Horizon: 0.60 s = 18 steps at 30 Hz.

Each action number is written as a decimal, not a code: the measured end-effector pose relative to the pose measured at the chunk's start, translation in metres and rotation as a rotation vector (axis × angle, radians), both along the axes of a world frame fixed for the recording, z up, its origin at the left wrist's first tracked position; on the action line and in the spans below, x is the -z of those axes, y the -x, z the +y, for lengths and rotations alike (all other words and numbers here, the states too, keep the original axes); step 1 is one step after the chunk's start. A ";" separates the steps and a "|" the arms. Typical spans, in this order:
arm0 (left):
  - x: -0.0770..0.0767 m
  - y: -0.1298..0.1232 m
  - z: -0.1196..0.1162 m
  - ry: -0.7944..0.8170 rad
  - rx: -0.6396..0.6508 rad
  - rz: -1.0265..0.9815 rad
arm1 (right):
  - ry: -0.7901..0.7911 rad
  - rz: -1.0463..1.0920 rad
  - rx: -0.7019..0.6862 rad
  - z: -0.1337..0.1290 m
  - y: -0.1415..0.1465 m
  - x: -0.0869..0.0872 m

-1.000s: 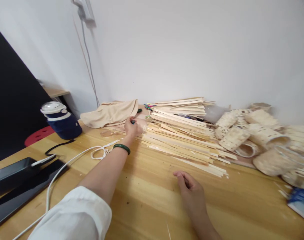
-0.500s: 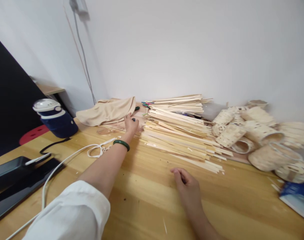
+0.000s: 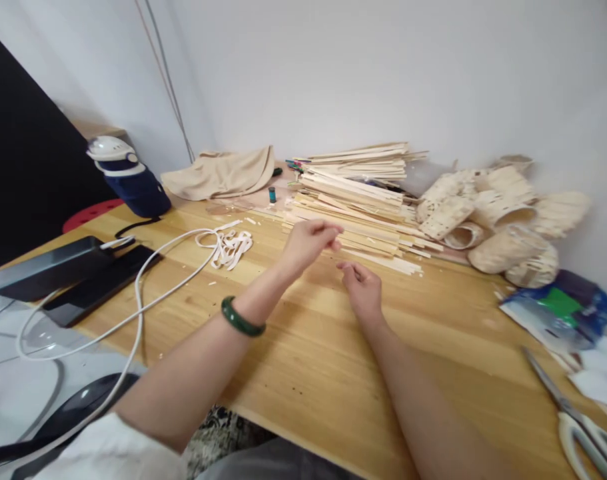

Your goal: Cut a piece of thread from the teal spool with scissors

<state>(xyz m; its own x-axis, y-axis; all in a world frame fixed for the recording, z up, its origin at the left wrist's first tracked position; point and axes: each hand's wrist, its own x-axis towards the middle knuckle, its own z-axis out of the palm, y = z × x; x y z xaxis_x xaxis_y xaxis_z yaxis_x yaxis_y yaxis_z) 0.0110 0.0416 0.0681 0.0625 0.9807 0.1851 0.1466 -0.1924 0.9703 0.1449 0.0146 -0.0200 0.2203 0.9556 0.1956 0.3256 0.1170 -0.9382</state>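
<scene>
Over the middle of the table, my left hand [image 3: 309,244] is closed, thumb and fingertips pressed together, with a green bangle [image 3: 242,317] on the wrist. Just to the right and lower, my right hand [image 3: 363,287] is also pinched closed, its fingertips turned toward the left hand. Whatever either pinch holds is too fine to make out. Behind the hands lies a spread of thin pale wooden strips [image 3: 353,227]. A small dark teal thread spool [image 3: 272,195] stands upright beyond the left hand, apart from it.
A beige cloth [image 3: 218,175] and a blue bottle [image 3: 136,187] are at the back left. Pale ribbon [image 3: 233,250], a white cable [image 3: 140,310] and black boxes [image 3: 48,267] lie left. Woven wooden cylinders [image 3: 503,200], a blue packet [image 3: 563,307] and scissors [image 3: 568,407] are right.
My left hand has left the thread spool and come back toward my right hand. The spool now stands alone. The view has tilted down, bringing the scissors and table's near edge into sight.
</scene>
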 end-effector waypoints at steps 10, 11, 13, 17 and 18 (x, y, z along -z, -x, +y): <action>0.051 0.047 -0.111 -0.281 0.330 0.647 | -0.025 -0.005 0.034 -0.004 0.000 0.002; 0.053 0.049 -0.113 -0.315 0.328 0.697 | -0.027 -0.011 0.034 -0.004 0.000 0.002; 0.054 0.051 -0.117 -0.381 0.314 0.775 | -0.033 -0.023 0.032 -0.005 0.000 0.002; 0.049 0.052 -0.124 -0.470 0.303 0.809 | -0.050 -0.033 0.023 -0.005 0.000 0.000; 0.049 0.053 -0.126 -0.478 0.297 0.806 | -0.053 -0.033 0.021 -0.005 -0.001 0.000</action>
